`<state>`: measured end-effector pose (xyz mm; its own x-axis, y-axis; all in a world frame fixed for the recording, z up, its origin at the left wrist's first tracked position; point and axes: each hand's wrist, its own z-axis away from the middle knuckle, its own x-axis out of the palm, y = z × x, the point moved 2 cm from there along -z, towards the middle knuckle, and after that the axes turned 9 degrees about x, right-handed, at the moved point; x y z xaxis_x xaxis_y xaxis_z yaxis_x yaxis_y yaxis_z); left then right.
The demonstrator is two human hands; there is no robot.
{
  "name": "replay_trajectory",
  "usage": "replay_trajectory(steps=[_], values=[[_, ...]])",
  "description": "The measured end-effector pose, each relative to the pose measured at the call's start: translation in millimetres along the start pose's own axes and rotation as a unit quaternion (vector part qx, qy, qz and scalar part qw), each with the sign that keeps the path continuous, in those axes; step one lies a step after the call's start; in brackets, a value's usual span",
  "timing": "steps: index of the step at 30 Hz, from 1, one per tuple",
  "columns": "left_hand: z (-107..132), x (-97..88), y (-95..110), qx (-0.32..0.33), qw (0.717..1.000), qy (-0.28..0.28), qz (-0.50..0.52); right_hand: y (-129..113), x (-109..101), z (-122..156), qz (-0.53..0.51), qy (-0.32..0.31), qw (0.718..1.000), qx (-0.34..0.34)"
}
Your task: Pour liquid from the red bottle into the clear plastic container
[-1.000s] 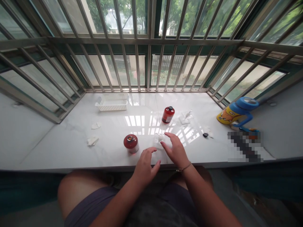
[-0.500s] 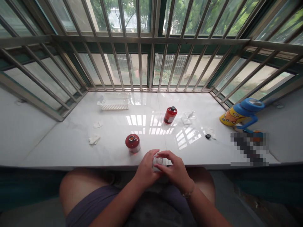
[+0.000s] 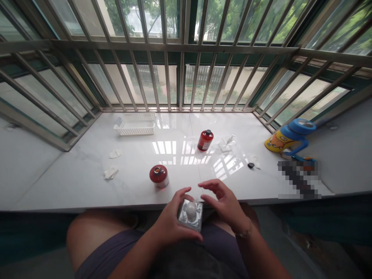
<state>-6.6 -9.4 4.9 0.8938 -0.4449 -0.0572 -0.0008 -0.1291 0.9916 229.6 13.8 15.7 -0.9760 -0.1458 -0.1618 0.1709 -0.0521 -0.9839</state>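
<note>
My left hand [image 3: 171, 219] is wrapped round the side of a clear square container [image 3: 190, 221] with a rounded, whitish knob in its middle, held above my lap at the counter's front edge. Whether it is glass or plastic I cannot tell. My right hand [image 3: 222, 201] hovers just to the right of it, fingers curved and apart, holding nothing. A red bottle [image 3: 159, 177] with an uncapped neck stands on the counter to the left. Farther back, another red bottle [image 3: 205, 140] has its dark cap on.
On the white counter [image 3: 72, 186] are a white plastic basket [image 3: 135, 130], crumpled tissues [image 3: 111, 173], a clear square piece [image 3: 226, 144] and a small black cap [image 3: 250, 165]. At right, a blue and yellow jug [image 3: 286, 137] stands near a blurred dark item [image 3: 300, 180]. Barred windows close the back.
My right hand has come off the clear container and opened. My left hand has lowered the container toward my lap, so its top now shows. The view has shifted slightly.
</note>
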Motion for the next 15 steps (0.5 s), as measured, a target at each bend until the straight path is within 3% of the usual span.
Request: replay_trajectory(steps=[2,4,7,12,15], values=[[1.1,-6.3,-1.2,-0.016,0.999,0.031,-0.008,5.7,-12.8,-11.0,0.037,0.088,0.995,0.007],[1.3,-11.6,-1.0,-0.019,0.997,0.059,-0.044,10.6,-18.9,-16.0,0.049,0.109,0.993,0.009],[0.4,-14.7,-1.4,-0.013,0.994,0.078,-0.071,12.6,-12.8,-12.1,0.051,0.064,0.997,0.014],[-0.1,-12.6,-10.4,-0.014,0.989,0.144,-0.041,3.8,17.6,4.6,0.071,-0.004,0.997,-0.008],[-0.3,-11.7,-12.8,-0.014,0.988,0.15,-0.04,-0.3,33.4,10.0,0.06,-0.019,0.997,-0.034]])
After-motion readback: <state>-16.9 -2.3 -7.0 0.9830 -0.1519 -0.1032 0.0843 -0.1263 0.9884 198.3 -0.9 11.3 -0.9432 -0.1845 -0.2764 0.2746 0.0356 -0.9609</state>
